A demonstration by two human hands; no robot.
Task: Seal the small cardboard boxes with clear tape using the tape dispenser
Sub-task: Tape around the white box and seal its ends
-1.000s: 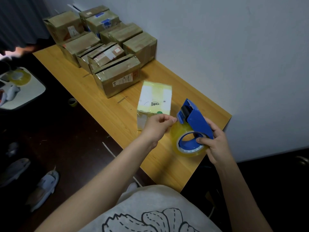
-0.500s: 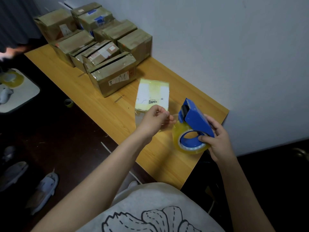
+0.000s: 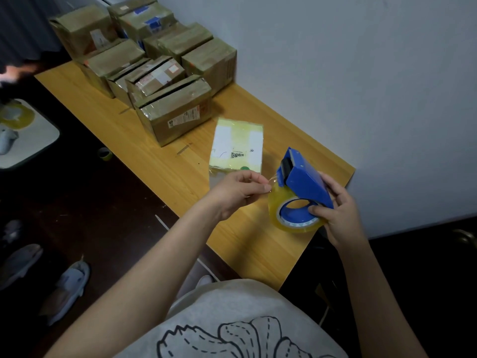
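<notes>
A small pale yellow box (image 3: 237, 146) with white labels and a QR code stands on the wooden table (image 3: 160, 161). My right hand (image 3: 340, 215) grips the blue tape dispenser (image 3: 302, 182), which carries a roll of clear tape (image 3: 291, 213), just above the table's near right corner. My left hand (image 3: 237, 189) is in front of the box and pinches the loose tape end (image 3: 272, 180) next to the dispenser's mouth. A short strip of tape spans the gap between fingers and dispenser.
Several brown taped cardboard boxes (image 3: 175, 112) are packed together at the table's far end against the white wall. A small tape roll (image 3: 104, 153) lies on the dark floor. A white stool (image 3: 28, 140) with a tape roll stands left. Slippers (image 3: 69, 288) lie on the floor.
My left hand has stayed at the dispenser's mouth, fingers working on the tape end. The dispenser has tilted slightly. The camera has shifted a little.
</notes>
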